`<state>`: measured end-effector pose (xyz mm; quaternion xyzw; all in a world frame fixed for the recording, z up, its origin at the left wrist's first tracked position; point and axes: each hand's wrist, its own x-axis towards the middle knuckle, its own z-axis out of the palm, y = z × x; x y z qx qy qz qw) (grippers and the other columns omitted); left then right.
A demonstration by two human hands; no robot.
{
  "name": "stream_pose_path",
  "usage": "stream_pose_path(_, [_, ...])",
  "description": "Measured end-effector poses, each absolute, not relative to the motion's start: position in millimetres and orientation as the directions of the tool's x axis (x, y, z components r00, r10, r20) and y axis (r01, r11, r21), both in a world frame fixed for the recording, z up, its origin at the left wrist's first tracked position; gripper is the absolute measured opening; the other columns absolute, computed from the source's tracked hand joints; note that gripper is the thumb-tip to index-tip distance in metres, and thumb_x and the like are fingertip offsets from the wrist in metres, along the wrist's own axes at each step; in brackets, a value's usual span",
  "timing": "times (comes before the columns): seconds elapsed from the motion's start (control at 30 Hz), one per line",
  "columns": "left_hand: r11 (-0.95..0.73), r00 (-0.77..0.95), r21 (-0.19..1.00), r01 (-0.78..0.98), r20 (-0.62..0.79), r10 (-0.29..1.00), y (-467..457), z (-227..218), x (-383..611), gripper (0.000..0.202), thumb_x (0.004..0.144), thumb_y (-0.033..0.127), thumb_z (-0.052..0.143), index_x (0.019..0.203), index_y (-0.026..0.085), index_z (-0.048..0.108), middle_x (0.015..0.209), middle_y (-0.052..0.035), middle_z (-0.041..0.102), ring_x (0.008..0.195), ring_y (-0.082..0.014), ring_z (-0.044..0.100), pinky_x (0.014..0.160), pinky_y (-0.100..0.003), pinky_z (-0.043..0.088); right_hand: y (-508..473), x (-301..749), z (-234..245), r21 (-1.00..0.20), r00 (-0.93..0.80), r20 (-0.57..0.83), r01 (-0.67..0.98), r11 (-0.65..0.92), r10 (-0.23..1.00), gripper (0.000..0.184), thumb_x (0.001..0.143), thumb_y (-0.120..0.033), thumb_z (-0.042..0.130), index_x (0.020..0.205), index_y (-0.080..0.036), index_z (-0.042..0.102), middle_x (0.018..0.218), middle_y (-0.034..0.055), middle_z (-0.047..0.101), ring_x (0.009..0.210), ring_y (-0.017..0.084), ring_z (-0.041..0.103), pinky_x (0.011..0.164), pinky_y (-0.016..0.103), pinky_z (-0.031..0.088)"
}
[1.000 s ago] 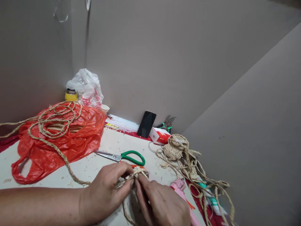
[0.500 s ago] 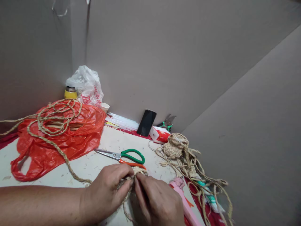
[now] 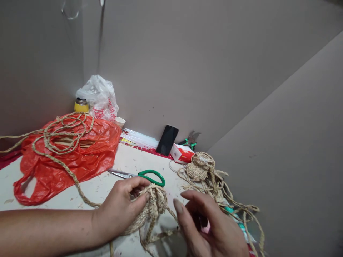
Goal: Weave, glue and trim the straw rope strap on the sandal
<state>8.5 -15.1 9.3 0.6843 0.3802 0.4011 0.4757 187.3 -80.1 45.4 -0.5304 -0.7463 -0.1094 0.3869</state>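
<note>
Clamping the left hand (image 3: 118, 210), thumb against fingers, on a woven straw piece (image 3: 158, 200) just nearside of the scissors (image 3: 130, 175); holding the right hand (image 3: 223, 228), thumb and forefinger apart, to their near right. Working beside a red plastic bag (image 3: 103, 160) under coiled braid (image 3: 66, 169), left of the scissors, with more woven pieces (image 3: 196, 172) to their right and, beyond them, a black phone (image 3: 167, 140).
</note>
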Motion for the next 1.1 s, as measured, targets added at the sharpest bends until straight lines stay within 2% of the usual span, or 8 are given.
stream_pose_path(0.1, [-0.130, 0.352, 0.986, 0.107, 0.085, 0.932, -12.1, 12.4, 9.7, 0.017, 0.078, 0.019, 0.058, 0.092, 0.015, 0.067, 0.083, -0.0028, 0.070, 0.078, -0.0164, 0.062, 0.073, -0.024, 0.048, -81.1, 190.8, 52.4, -0.284, -0.085, 0.683, 0.884, 0.370, 0.726, 0.007, 0.088, -0.027, 0.057, 0.086, -0.020, 0.058, 0.052, -0.0051, 0.051, 0.040, 0.010, 0.046, 0.043, 0.022, 0.038])
stream_pose_path(0.27, [0.074, 0.308, 0.997, -0.009, -0.068, 0.949, -0.3, 9.8, 10.4, 0.019, 0.072, 0.022, 0.063, 0.088, 0.012, 0.066, 0.076, -0.0044, 0.068, 0.073, -0.0169, 0.060, 0.069, -0.026, 0.048, -81.6, 185.8, 49.0, -0.360, -0.174, 0.544, 0.835, 0.415, 0.821, 0.020, 0.090, -0.025, 0.052, 0.072, -0.020, 0.057, 0.053, -0.0030, 0.055, 0.042, 0.010, 0.049, 0.044, 0.020, 0.038])
stream_pose_path(0.37, [0.120, 0.303, 0.990, -0.069, -0.094, 0.948, 5.7, 4.8, 9.5, 0.021, 0.070, 0.025, 0.066, 0.086, 0.011, 0.066, 0.078, -0.0068, 0.069, 0.073, -0.0179, 0.062, 0.071, -0.028, 0.048, -79.5, 178.5, 33.9, -0.330, -0.326, 0.406, 0.819, 0.469, 0.854, 0.016, 0.089, -0.026, 0.052, 0.077, -0.019, 0.060, 0.057, -0.0013, 0.061, 0.045, 0.010, 0.055, 0.045, 0.019, 0.039])
stream_pose_path(0.47, [0.171, 0.306, 0.979, -0.113, -0.129, 0.943, 7.2, 2.3, 9.5, 0.022, 0.068, 0.027, 0.067, 0.083, 0.011, 0.066, 0.077, -0.0074, 0.070, 0.071, -0.0177, 0.062, 0.069, -0.028, 0.047, -75.7, 172.4, 15.6, -0.240, -0.406, 0.332, 0.836, 0.493, 0.851, 0.012, 0.085, -0.029, 0.057, 0.082, -0.018, 0.060, 0.064, 0.0010, 0.065, 0.050, 0.013, 0.059, 0.045, 0.020, 0.039])
stream_pose_path(0.57, [0.213, 0.300, 0.964, -0.158, -0.159, 0.941, 6.4, 2.7, 10.4, 0.021, 0.066, 0.026, 0.069, 0.080, 0.011, 0.066, 0.071, -0.0047, 0.069, 0.067, -0.0160, 0.062, 0.065, -0.026, 0.046, -72.7, 169.8, 3.1, -0.136, -0.433, 0.367, 0.850, 0.508, 0.823, 0.009, 0.086, -0.025, 0.055, 0.079, -0.019, 0.058, 0.066, 0.0013, 0.064, 0.052, 0.014, 0.060, 0.046, 0.022, 0.039])
stream_pose_path(0.67, [0.280, 0.295, 0.936, -0.212, -0.212, 0.932, 7.0, 3.9, 11.0, 0.021, 0.063, 0.025, 0.071, 0.079, 0.012, 0.065, 0.065, -0.0024, 0.068, 0.062, -0.0142, 0.061, 0.061, -0.023, 0.044, -72.2, 169.5, -0.8, -0.104, -0.433, 0.421, 0.850, 0.516, 0.797, 0.011, 0.088, -0.021, 0.051, 0.078, -0.020, 0.056, 0.067, 0.0014, 0.062, 0.053, 0.015, 0.059, 0.048, 0.023, 0.039])
stream_pose_path(0.83, [0.396, 0.305, 0.866, -0.306, -0.305, 0.902, 12.0, 7.8, 9.1, 0.026, 0.058, 0.025, 0.076, 0.078, 0.014, 0.063, 0.061, -0.0010, 0.069, 0.057, -0.0140, 0.062, 0.056, -0.023, 0.045, -72.6, 169.6, 2.5, -0.163, -0.398, 0.483, 0.834, 0.527, 0.780, 0.010, 0.089, -0.018, 0.049, 0.082, -0.019, 0.055, 0.066, 0.0007, 0.061, 0.053, 0.013, 0.058, 0.049, 0.022, 0.040])
stream_pose_path(1.1, [0.470, 0.309, 0.820, -0.327, -0.377, 0.873, 11.3, 17.1, 8.8, 0.030, 0.053, 0.025, 0.081, 0.074, 0.015, 0.062, 0.055, 0.0000, 0.068, 0.052, -0.0146, 0.063, 0.054, -0.023, 0.047, -68.8, 172.4, 5.4, -0.288, -0.265, 0.555, 0.828, 0.482, 0.788, 0.011, 0.088, -0.016, 0.047, 0.083, -0.019, 0.057, 0.067, 0.0012, 0.061, 0.054, 0.013, 0.058, 0.049, 0.020, 0.041])
